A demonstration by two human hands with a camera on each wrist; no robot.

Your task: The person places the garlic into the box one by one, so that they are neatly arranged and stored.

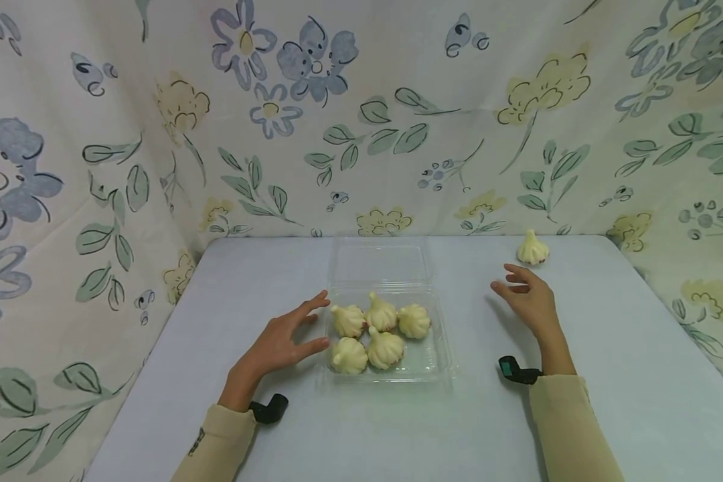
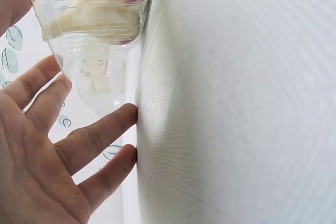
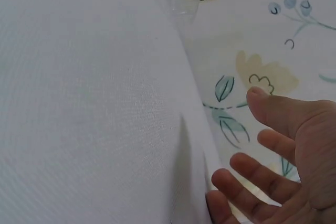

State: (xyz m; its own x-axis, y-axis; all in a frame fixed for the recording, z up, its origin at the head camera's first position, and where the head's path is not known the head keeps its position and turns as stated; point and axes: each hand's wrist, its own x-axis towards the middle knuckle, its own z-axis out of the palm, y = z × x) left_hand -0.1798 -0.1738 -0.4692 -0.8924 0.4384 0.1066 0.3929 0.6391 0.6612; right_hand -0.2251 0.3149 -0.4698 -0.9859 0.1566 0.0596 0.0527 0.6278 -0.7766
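Spreading its fingers, the left hand touches a clear plastic box holding five cream, ribbed garlic bulbs, cropped in the left-wrist view; the right hand, loosely bent, hovers near a sixth bulb.

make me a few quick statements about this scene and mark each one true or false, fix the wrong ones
1. The clear container has five garlic bulbs in it. True.
2. The lid is closed over them. False: the lid is open, folded back on the far side.
3. The left hand is at the left side of the clear container. True.
4. The right hand grips a bulb. False: the right hand holds nothing.
5. The loose bulb is near the far edge of the table. True.
6. The loose bulb is left of the clear container. False: it is to the right.
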